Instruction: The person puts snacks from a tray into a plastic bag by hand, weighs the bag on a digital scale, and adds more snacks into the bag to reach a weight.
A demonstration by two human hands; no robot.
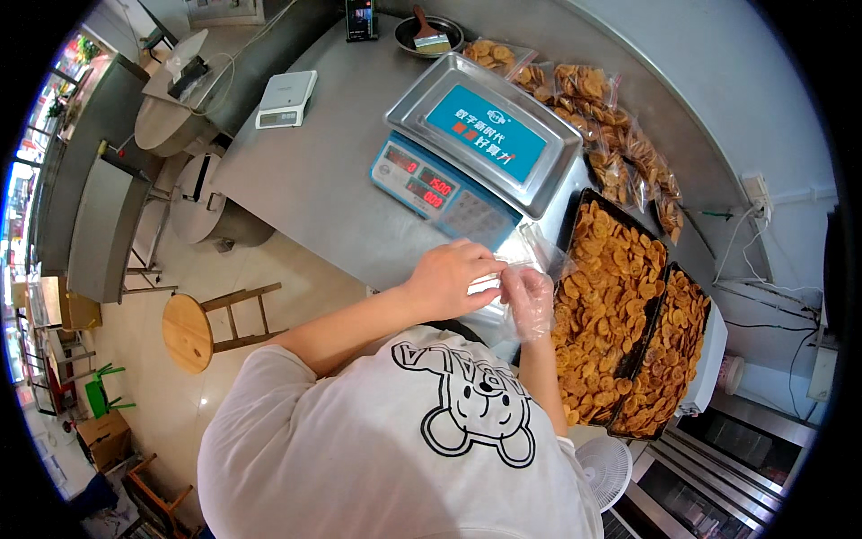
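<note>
My bare left hand (453,274) and my right hand (525,301), in a clear plastic glove, meet at the counter's front edge, fingers pinched on a clear plastic bag (552,256). The bag looks empty. Just beyond my hands stands a blue price scale (431,184) with red lit displays and a steel pan (539,184) on top. To my right lie two black trays full of brown crisp round slices, the left one (597,305) and the right one (664,359).
A small white scale (285,97), a phone (361,20) and a bowl with a brush (427,38) sit on the steel counter (296,180). Filled bags (584,85) line the back. A wooden stool (189,332) stands left, a white fan (603,472) low right.
</note>
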